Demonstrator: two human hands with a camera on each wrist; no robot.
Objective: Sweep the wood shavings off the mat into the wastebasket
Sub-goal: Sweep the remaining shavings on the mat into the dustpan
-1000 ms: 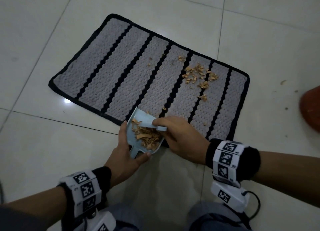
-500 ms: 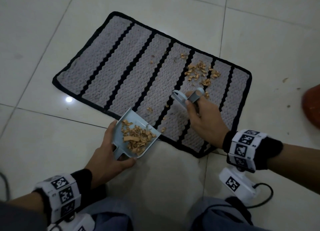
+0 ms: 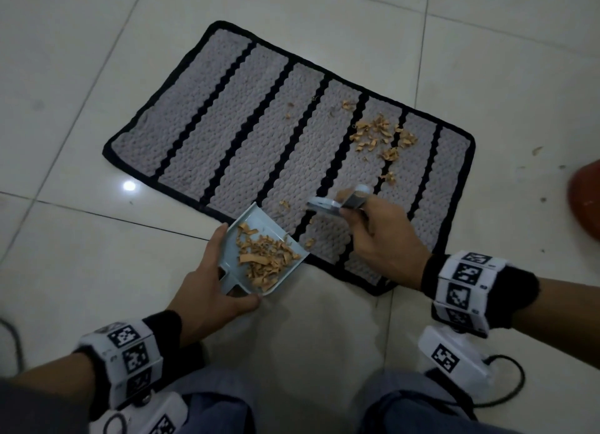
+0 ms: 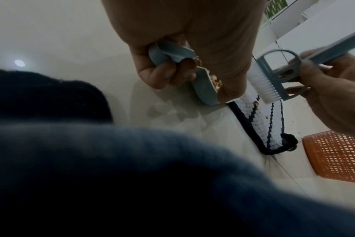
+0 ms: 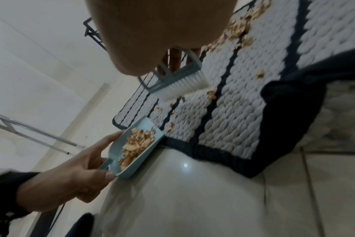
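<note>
- Right now my left hand (image 3: 207,290) grips the small pale-blue plastic dustpan (image 3: 259,238) by its stubby rear handle, thumb along one side wall and fingers curled beneath, with its front lip resting at the near edge of the grey woven mat with black stripes (image 3: 246,134).
- My right hand (image 3: 383,238) pinches the handle of the little blue hand brush with white bristles (image 5: 178,83), which is poised over the mat just beyond the pan.
- Curled tan wood shavings (image 3: 380,134) are mostly in a loose heap towards the far right of the mat, a few strays lie near the pan's lip, and a pile already sits in the pan.
- I judge the shavings feather-light and brittle; they should scatter with a hard flick and snag in the knobbly weave, so short, low strokes towards the pan suit them best.
- Loaded, the pan ought to weigh next to nothing, but it is shallow and open-fronted; I would keep hold of the rear handle and tip the lip up slightly when lifting.
- Off to my right stands the orange mesh plastic wastebasket (image 4: 334,155), on the pale tiled floor (image 3: 81,271) near the mat's corner.
</note>
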